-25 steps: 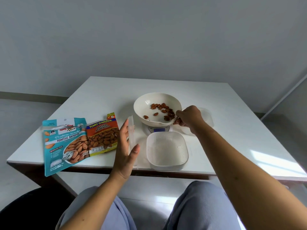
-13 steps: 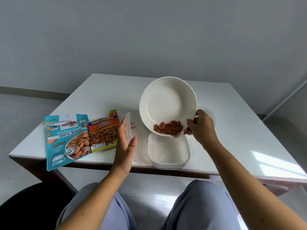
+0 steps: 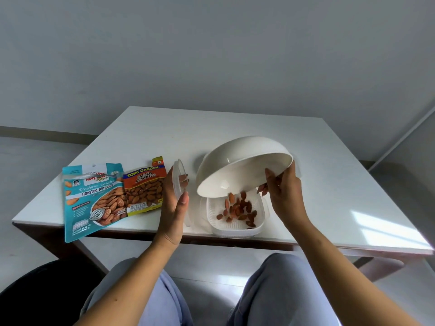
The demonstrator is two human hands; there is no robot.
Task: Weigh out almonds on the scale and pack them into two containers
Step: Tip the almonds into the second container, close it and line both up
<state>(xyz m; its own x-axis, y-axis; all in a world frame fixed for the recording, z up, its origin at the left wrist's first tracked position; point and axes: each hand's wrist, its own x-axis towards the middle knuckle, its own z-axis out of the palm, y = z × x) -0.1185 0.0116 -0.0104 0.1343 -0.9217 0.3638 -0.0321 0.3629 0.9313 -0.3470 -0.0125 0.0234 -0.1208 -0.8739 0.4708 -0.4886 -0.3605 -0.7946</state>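
A white desk [image 3: 235, 128] stood against a grey wall and carried everything in view. Above its near edge a cream bowl [image 3: 237, 165] was tipped steeply, its mouth turned down and toward the person, held at its right rim by the right hand [image 3: 283, 191], whose fingers [image 3: 270, 178] were clenched on that rim. Directly below the bowl a white ribbed container [image 3: 235, 225] sat on the desk just at the near edge. To the left lay a teal pouch of roasted almonds [image 3: 90, 198], partly overhanging the desk edge, with a smaller orange packet of salted almonds [image 3: 146, 189] beside it, its left edge tucked under the pouch. The left hand [image 3: 173, 208] stood between the packet and the container, fingers grasping a clear lid [image 3: 179, 180] held upright on its edge. The almonds [image 3: 237, 208] were partly in mid-air, falling from the bowl's lower lip, and partly already lying loose on the container's ribbed floor. Whether any almonds remained inside the bowl could not be told.
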